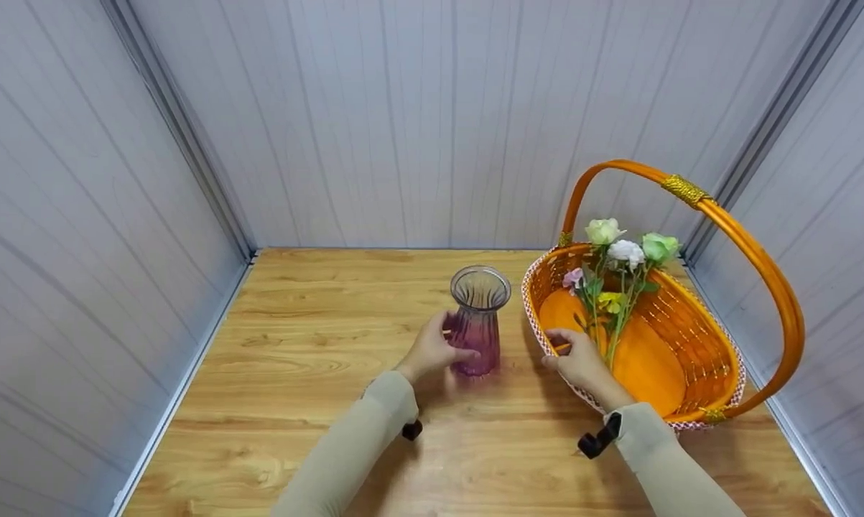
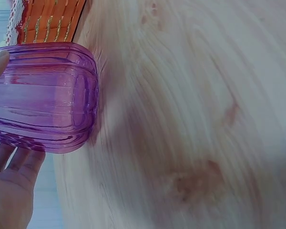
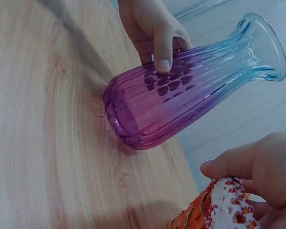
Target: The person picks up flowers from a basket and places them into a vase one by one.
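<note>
A ribbed glass vase (image 1: 479,330), purple below and clear towards its flared mouth, stands upright on the wooden table. My left hand (image 1: 433,350) holds it from the left side, thumb on the near face (image 3: 163,57) and the other fingers round the far side. To the right is an orange woven basket (image 1: 697,337) with a tall arched handle and a red-and-white trimmed rim. My right hand (image 1: 586,368) pinches that basket's left rim (image 3: 229,205), thumb outside and fingers inside.
Several artificial flowers on green stems lean inside the basket, among them a white bloom (image 1: 626,253), a pale green one (image 1: 660,246) and a yellow one (image 1: 610,302). Pale panelled walls (image 1: 403,129) enclose the wooden table (image 1: 317,323) at the back and sides.
</note>
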Demonstrator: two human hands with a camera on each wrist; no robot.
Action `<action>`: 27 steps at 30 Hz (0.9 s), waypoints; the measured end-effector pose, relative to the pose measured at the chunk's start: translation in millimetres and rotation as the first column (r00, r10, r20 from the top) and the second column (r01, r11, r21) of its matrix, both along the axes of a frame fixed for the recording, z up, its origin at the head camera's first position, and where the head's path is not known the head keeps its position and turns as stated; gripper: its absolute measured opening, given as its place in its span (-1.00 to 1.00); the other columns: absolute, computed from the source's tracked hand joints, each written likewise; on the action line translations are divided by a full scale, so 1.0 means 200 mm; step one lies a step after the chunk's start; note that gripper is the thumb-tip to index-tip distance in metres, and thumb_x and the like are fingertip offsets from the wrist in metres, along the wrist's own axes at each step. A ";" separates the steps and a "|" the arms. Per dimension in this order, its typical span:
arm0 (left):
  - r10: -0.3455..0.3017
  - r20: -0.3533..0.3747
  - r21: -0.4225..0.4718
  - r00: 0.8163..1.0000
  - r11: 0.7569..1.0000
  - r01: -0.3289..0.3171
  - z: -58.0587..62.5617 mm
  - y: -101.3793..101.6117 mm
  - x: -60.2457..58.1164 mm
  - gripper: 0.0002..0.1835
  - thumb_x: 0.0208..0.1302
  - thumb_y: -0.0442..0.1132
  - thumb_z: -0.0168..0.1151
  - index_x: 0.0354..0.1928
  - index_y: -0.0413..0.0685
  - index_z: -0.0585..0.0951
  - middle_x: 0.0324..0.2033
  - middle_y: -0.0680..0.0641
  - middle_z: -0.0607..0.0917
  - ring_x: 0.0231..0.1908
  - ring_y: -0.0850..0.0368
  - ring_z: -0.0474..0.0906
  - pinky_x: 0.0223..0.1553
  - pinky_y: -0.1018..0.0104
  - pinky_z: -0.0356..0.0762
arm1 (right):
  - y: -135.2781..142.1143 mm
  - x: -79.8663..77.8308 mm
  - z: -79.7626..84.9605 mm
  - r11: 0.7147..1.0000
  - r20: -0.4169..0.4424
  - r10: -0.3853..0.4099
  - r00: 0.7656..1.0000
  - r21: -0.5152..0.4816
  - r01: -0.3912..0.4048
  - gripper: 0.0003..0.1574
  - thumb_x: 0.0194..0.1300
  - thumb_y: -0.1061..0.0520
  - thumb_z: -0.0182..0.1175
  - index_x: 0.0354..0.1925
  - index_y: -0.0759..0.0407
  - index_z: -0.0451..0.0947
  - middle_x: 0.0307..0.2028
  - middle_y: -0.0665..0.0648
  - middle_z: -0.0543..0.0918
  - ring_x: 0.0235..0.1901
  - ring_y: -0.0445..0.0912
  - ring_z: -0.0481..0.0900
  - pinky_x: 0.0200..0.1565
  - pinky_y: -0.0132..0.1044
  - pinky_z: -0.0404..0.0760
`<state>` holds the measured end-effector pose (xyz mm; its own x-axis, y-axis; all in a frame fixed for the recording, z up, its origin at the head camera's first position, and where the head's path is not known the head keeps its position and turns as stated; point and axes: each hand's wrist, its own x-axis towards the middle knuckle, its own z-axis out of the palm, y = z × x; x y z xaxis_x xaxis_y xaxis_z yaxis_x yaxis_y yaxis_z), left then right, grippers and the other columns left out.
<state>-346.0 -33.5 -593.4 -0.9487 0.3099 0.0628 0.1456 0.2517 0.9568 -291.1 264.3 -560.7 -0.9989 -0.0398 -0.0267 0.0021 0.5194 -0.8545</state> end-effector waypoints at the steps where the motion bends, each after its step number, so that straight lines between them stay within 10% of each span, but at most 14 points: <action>1: -0.005 0.005 0.008 1.000 1.000 0.005 0.00 -0.01 0.00 -0.23 0.01 -0.38 0.71 0.28 -0.11 0.52 0.28 -0.18 0.67 0.36 -0.14 0.58 0.46 -0.05 0.59 | 0.00 0.00 0.00 1.000 -0.002 -0.003 1.000 -0.001 0.003 -0.34 0.24 0.42 0.37 0.31 0.50 0.57 0.07 0.42 0.72 -0.09 0.11 0.71 -0.23 -0.45 0.67; 27: -0.038 0.025 0.007 0.999 0.999 0.038 0.00 -0.10 0.15 -0.23 0.00 -0.42 0.68 0.27 -0.05 0.52 0.29 -0.18 0.65 0.36 -0.21 0.59 0.44 -0.19 0.59 | -0.01 0.00 0.00 0.999 -0.024 0.001 1.000 0.039 0.000 -0.40 0.30 0.40 0.39 0.29 0.49 0.58 0.08 0.43 0.72 -0.03 0.19 0.71 -0.16 -0.36 0.66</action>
<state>-315.3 -54.3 -593.3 -0.9375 0.3456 0.0409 0.1305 0.2402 0.9619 -290.2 263.2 -560.8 -0.9992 -0.0397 -0.0042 -0.0184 0.5522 -0.8335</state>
